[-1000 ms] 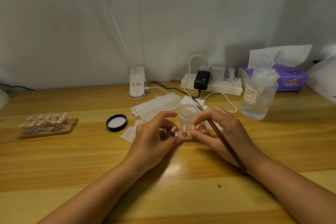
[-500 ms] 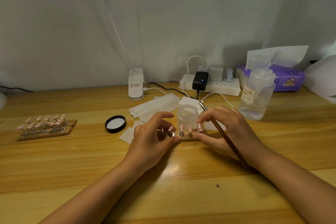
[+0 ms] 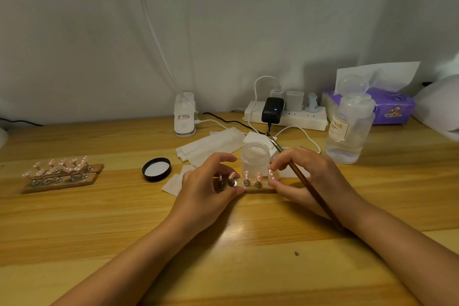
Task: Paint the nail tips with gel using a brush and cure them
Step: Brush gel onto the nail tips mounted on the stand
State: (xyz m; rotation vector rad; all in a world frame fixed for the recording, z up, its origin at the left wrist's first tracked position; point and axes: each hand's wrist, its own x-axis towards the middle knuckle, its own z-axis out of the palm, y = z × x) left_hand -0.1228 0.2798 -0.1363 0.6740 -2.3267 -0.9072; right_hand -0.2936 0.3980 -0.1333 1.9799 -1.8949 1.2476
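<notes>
A small wooden strip (image 3: pixel 258 189) carrying several pink nail tips on metal stands lies at the table's centre. My left hand (image 3: pixel 208 194) pinches its left end between thumb and fingers. At its right end my right hand (image 3: pixel 310 176) pinches it with the fingertips while a brown-handled brush (image 3: pixel 308 184) lies gripped in the same hand, bristles pointing away from me. Just behind the strip stands an open frosted gel jar (image 3: pixel 255 158). Its black lid (image 3: pixel 156 169) lies upside down to the left.
Two more wooden strips with pink nail tips (image 3: pixel 59 174) sit at the left. White wipes (image 3: pixel 211 144), a white lamp base (image 3: pixel 184 117), a power strip with chargers (image 3: pixel 285 117), a clear liquid bottle (image 3: pixel 347 129) and a purple tissue pack (image 3: pixel 387 107) stand behind.
Both hands have spread apart along the strip, uncovering more nail tips between them. The brush stays in my right hand.
</notes>
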